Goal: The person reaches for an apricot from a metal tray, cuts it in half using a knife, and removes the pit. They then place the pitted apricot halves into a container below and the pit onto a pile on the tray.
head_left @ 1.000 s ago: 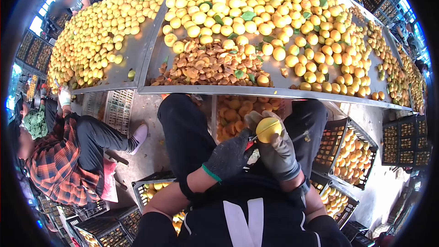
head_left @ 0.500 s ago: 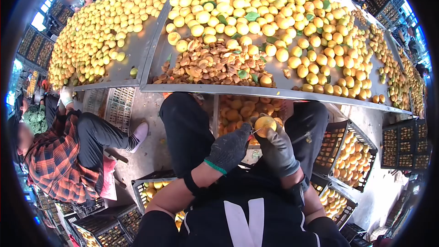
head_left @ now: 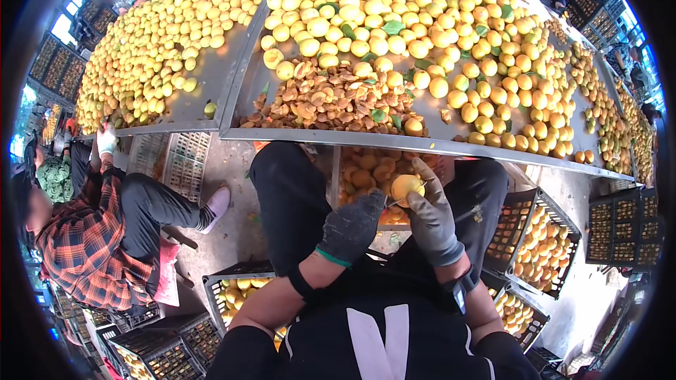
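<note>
My left hand [head_left: 352, 229], in a dark glove with a green cuff, is closed around a small knife [head_left: 391, 203]. Only a thin, bright bit of its blade shows, against the near side of a yellow apricot [head_left: 407, 190]. My right hand [head_left: 433, 219], in a grey glove, holds that apricot between thumb and fingers, one finger stretched up past it. Both hands are over my lap, below the table edge. Under them, between my knees, a crate of orange apricots [head_left: 362, 174] is partly covered by my hands.
A metal table [head_left: 338, 138] with a raised rim bears many apricots [head_left: 380, 7], some leaves and a heap of brown pits [head_left: 331, 98]. Black crates of fruit [head_left: 539, 239] stand at my right, another crate [head_left: 239, 295] at my left. A person in a plaid shirt [head_left: 81, 246] sits to the left.
The fingers of my right hand have spread and reach up beside the apricot, which is turned a little. My left hand has shifted slightly down. The whole view has moved slightly.
</note>
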A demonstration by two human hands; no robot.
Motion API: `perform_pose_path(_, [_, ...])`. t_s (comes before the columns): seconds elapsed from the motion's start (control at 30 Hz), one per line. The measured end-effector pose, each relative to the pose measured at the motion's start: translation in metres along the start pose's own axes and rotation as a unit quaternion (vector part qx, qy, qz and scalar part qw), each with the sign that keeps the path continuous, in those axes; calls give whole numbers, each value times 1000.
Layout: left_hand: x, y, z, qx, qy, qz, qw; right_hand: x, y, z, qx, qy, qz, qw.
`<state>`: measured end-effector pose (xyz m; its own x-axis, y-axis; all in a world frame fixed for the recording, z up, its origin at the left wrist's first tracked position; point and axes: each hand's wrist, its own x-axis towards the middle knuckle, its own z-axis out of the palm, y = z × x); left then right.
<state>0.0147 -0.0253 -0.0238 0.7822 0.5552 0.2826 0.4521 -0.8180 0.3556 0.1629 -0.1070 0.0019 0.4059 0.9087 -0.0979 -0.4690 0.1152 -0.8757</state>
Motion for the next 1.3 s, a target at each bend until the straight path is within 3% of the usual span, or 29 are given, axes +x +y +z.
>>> perform_pose_path(0.03, [1,2,-1,6,5,-6,1000,0,0,-1,-86,10,-39,995])
perform_pose_path(0.07, [2,4,-1,5,6,-7,1000,0,1,-3,-87,9,-39,995])
perform_pose_path(0.27, [2,2,-7,-23,-12,-13,1000,0,-11,0,31,-5,50,998])
perform_pose_path(0.33, [0,-1,-10,-37,5,-6,999,-1,-11,2,-134,-38,28,990])
perform_pose_path(0.43, [1,5,-16,-8,-21,-13,1000,-4,-9,-5,-187,-44,-2,981])
perform_pose_path(0.47, [2,3,-18,-7,-19,-15,1000,-5,-8,-7,-187,-47,-3,981])
perform_pose_path(0.53, [-2,1,-22,25,14,40,999,-13,-5,-11,-38,-65,59,995])
perform_pose_path(0.63, [-2,-9,-12,16,28,68,997,-11,-1,-9,0,-53,84,995])
perform_pose_path(0.67, [-3,-11,-7,16,28,68,997,-11,2,-9,1,-53,83,995])
perform_pose_path(0.73, [-2,-12,-1,29,34,73,996,-8,7,-9,-145,-42,16,988])
perform_pose_path(0.87, [1,1,-4,3,27,57,998,-13,5,-14,-95,-19,69,993])
perform_pose_path(0.97, [4,14,-20,65,-46,14,997,-12,-2,-14,-127,-23,72,989])
perform_pose_path(1.03, [7,18,-25,44,-67,-5,997,-11,-14,-10,-109,-47,139,983])
perform_pose_path(1.17, [17,20,-30,19,-23,30,999,-12,-8,-6,-114,-39,145,982])
perform_pose_path(1.3, [29,18,-34,-107,-60,44,992,-19,-16,5,-81,-9,55,995])
